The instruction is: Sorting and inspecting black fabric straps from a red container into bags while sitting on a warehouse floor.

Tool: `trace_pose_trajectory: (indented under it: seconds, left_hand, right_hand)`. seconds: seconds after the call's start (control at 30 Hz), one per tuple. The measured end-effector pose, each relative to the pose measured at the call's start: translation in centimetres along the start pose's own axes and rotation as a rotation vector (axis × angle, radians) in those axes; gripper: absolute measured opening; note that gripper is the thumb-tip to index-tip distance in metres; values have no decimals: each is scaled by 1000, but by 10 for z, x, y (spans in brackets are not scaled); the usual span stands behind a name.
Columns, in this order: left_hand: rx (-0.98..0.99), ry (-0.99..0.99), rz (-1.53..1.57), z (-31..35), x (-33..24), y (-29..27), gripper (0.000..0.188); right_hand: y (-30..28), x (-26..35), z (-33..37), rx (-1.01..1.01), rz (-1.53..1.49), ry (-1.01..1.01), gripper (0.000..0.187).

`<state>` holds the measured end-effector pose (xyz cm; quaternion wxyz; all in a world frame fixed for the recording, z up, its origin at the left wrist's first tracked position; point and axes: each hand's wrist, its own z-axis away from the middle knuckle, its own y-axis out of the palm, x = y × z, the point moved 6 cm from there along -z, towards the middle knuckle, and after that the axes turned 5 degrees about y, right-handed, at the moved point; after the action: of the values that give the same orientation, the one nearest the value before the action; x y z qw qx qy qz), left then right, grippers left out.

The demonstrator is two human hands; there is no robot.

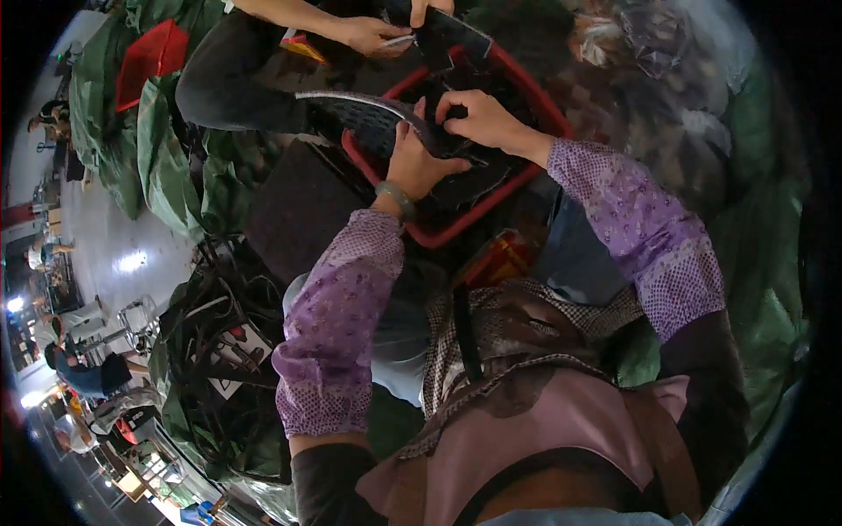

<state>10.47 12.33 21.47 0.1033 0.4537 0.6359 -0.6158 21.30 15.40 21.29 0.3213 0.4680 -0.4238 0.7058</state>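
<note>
My left hand (419, 167) is at the dark, textured sheet piece (364, 112), which has a pale curved edge. Its fingers grip the piece's right end while the thumb sticks out to the right. Beside it, my right hand (482, 121) bends its fingers and thumb in a pinch at the same dark material; the exact contact point is hard to see. Both hands are over a red plastic basket (469, 221) that contains more dark pieces. Purple patterned sleeves cover my forearms, and a bangle circles my left wrist.
Across the basket, another person's hands (373, 37) hold a dark piece with a pale edge (465, 35). Green sacks (167, 149) and a red container (151, 63) stand at left. Dark strips (232, 307) lie heaped lower left. Clear plastic bags (667, 114) are at right.
</note>
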Motion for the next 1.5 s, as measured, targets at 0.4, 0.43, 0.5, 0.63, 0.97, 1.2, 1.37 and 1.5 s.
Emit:
trace_pose_trajectory:
  seconds: [0.4, 0.43, 0.5, 0.63, 0.97, 1.2, 1.37, 1.5]
  left_hand:
    - [-189, 5, 413, 3, 64, -14, 38]
    - [-120, 23, 375, -1, 61, -21, 38]
    - [-82, -43, 612, -9, 44, -27, 33]
    - [110, -352, 463, -6, 33, -7, 24]
    - [-25, -669, 962, 3, 37, -5, 24]
    - [-297, -719, 1199, 3, 41, -5, 23]
    - [-391, -760, 1080, 8, 46, -8, 21]
    - [-562, -708, 1030, 9, 46, -7, 23]
  right_hand:
    - [20, 33, 15, 516, -288, 46, 44]
    - [18, 32, 17, 510, -288, 48, 44]
    - [17, 40, 17, 448, -258, -119, 44]
    - [-2, 23, 0, 82, -50, -96, 18]
    - [-20, 24, -2, -103, 355, -71, 28]
    - [-11, 23, 8, -250, 793, -205, 33]
    - [0, 29, 13, -160, 870, -129, 29]
    - [11, 35, 19, -159, 951, -178, 22]
